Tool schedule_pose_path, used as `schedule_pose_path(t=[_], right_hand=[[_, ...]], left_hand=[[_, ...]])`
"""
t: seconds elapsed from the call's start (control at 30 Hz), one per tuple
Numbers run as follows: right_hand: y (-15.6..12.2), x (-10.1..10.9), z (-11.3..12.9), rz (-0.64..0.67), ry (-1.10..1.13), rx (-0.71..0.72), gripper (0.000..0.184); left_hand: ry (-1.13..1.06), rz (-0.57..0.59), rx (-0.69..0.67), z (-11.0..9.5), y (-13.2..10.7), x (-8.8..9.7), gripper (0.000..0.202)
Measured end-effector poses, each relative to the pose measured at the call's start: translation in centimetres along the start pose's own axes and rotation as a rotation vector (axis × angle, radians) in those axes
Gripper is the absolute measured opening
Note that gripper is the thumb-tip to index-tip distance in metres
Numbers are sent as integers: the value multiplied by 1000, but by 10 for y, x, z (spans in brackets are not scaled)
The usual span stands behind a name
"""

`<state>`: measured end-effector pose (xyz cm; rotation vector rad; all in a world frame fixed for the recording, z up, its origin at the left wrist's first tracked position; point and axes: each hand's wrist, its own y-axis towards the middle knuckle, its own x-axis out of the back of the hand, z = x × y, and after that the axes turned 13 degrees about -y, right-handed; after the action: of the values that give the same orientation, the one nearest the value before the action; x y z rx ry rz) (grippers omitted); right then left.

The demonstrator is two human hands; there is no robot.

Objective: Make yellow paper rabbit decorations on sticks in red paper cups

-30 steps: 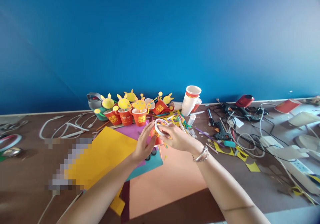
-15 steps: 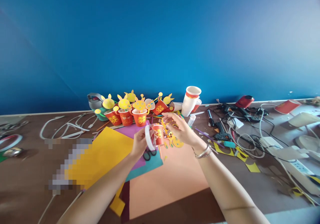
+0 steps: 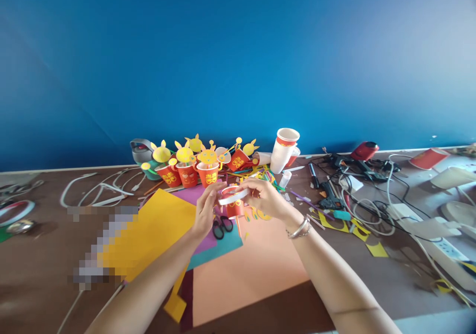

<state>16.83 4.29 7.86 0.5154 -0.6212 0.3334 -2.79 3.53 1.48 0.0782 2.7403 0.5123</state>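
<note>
My left hand (image 3: 206, 211) and my right hand (image 3: 263, 198) meet above the coloured sheets, both holding a white roll of tape (image 3: 233, 196) that lies nearly flat between the fingertips. Just behind and under the roll stands a small red paper cup (image 3: 234, 208) with yellow print. Black-handled scissors (image 3: 222, 224) lie on the teal sheet right below my left fingers. A silver bracelet is on my right wrist.
A row of red cups with yellow animal toppers (image 3: 193, 164) stands near the blue wall. Stacked white cups (image 3: 283, 149) sit to their right. Yellow (image 3: 156, 230), teal and peach paper sheets (image 3: 245, 269) cover the brown table. Cables, a glue gun (image 3: 329, 195) and a power strip (image 3: 442, 247) crowd the right side.
The tape roll went from upright in my left hand to lying flat, held by both hands. My right hand came back down from the cup pile to the roll.
</note>
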Motion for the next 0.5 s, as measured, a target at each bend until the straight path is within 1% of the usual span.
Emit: schedule_pose_path(t=[0.07, 0.13, 0.23, 0.27, 0.3, 0.4, 0.43, 0.5], right_hand=[[2, 0, -10, 31, 89, -103, 12], [3, 1, -18, 81, 204, -198, 15], [4, 4, -25, 222, 316, -318, 20], [4, 5, -27, 258, 312, -330, 21], [4, 6, -28, 264, 284, -319, 21], [3, 9, -28, 155, 176, -216, 23], [3, 10, -27, 128, 179, -192, 25], [3, 12, -23, 128, 238, -189, 31]], left_hand=[[-40, 31, -8, 0, -1, 2, 37], [-28, 39, -12, 0, -2, 1, 32], [69, 8, -30, -2, -3, -3, 27], [105, -5, -38, -2, -4, -4, 25], [134, -19, -47, -2, -4, -5, 23], [153, -42, -50, -3, -4, -7, 24], [140, -46, -35, -3, -4, -8, 26], [87, -49, 6, -5, -3, -9, 29]])
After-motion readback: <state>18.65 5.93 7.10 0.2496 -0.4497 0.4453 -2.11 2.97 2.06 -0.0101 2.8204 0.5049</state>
